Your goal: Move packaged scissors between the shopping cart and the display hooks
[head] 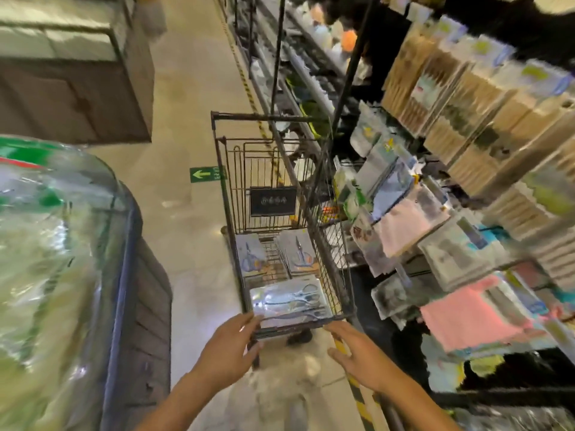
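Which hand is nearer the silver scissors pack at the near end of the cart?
Left. The left hand has its fingertips at the silver scissors pack's near left corner; the right hand sits off to the pack's right, by the cart rim.

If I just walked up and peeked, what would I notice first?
Probably the dark wire shopping cart in the middle of the aisle, with shiny packaged scissors lying in its bottom. Right in front, the left hand and right hand reach toward its near edge, fingers spread and holding nothing. On the right, the display hooks are crowded with hanging packets, some bright pink.
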